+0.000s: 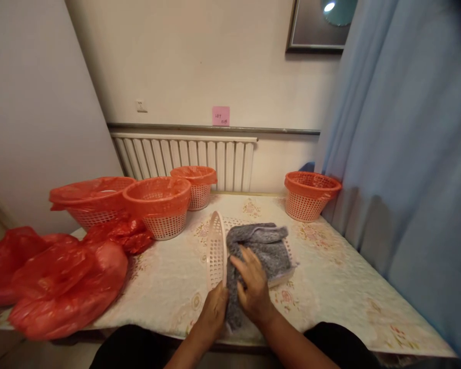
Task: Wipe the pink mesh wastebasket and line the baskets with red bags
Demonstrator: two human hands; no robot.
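My left hand (214,310) is closed on the near rim of a pale pink plastic basket (216,251), which stands tipped up on its edge. A grey cloth (278,253), perhaps a towel, lies to the right of this basket, with one end hanging toward the table's front edge. My right hand (253,287) rests against the cloth with its fingers spread. Under the cloth, a pale perforated piece (282,279) shows along the edge; most of it is hidden, so I cannot tell its full shape.
Red-lined baskets stand at the back left (157,207), further back (200,189) and at the back right (306,202). Another lined basket (94,205) and red plastic bags (72,277) fill the left side. A blue curtain (407,154) hangs along the right of the cloth-covered table (330,292).
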